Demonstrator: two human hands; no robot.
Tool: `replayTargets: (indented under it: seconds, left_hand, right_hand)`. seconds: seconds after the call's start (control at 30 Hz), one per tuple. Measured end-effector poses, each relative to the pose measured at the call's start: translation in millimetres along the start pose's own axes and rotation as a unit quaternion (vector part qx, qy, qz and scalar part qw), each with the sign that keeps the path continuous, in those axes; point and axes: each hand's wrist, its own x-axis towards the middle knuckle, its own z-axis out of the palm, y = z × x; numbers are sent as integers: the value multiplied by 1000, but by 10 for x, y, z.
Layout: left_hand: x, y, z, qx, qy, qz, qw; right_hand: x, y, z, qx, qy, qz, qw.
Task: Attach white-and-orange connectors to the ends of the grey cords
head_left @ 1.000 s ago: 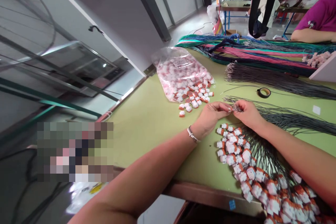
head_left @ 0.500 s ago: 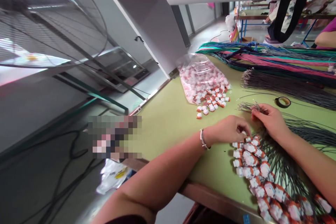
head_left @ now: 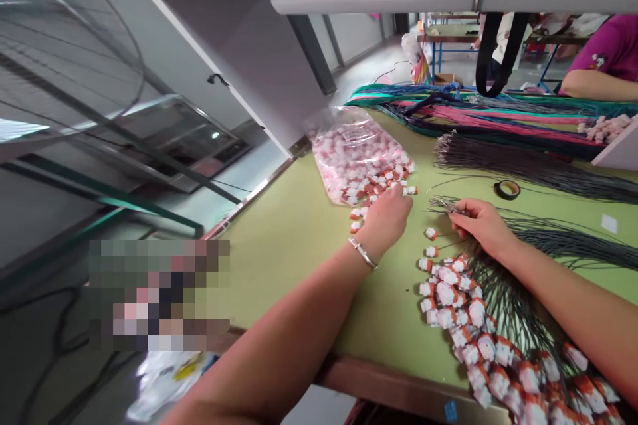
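While left hand (head_left: 386, 219) lies spread over loose connectors (head_left: 381, 182), right hand (head_left: 481, 226) pinches leftward-pointing wires (head_left: 443, 206).

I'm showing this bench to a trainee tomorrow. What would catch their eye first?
Probably the clear bag spilling red-and-white connectors at the table's middle, where the left hand reaches into the loose ones. Next, the row of connectors already on dark wires at front right, beside the right hand pinching wire ends. Colourful wire bundles lie along the far edge.
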Motion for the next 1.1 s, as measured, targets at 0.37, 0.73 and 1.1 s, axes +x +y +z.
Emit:
replayTargets:
  seconds: [0.37,0.73,1.1]
  left_hand:
    - [-170,114,-121,-534,23,-106,838]
    - [-124,417,-100,-705,-57,-132,694]
    - [-129,264,17,-869,-103,-170,453]
  right_hand:
    - [-14,0,39,-64,87,-73,991]
    - [-14,1,29,-102,18,-40,994]
    - [-12,-32,30,-76,58,-17,995]
